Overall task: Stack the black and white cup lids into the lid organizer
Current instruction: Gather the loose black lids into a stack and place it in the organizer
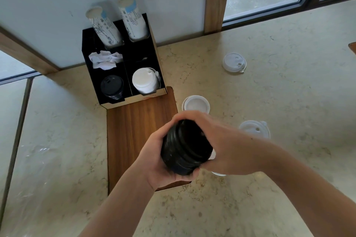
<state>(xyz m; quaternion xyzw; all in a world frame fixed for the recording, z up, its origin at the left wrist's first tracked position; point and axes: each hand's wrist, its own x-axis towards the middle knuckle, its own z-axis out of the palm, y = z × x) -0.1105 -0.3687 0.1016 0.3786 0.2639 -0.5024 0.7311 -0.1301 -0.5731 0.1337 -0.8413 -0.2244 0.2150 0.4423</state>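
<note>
Black lids stack [185,148], gripped by left hand [163,161], right hand [221,140]

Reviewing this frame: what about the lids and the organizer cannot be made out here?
All in the head view:
- Stack of black lids: count unclear; left hand and right hand wrap it.
- A white lid under the right hand: only a sliver shows.
- Black lids in the organizer: depth of the pile hidden by the black compartment wall.
- Middle-right compartment: contents too dark to tell.
</note>
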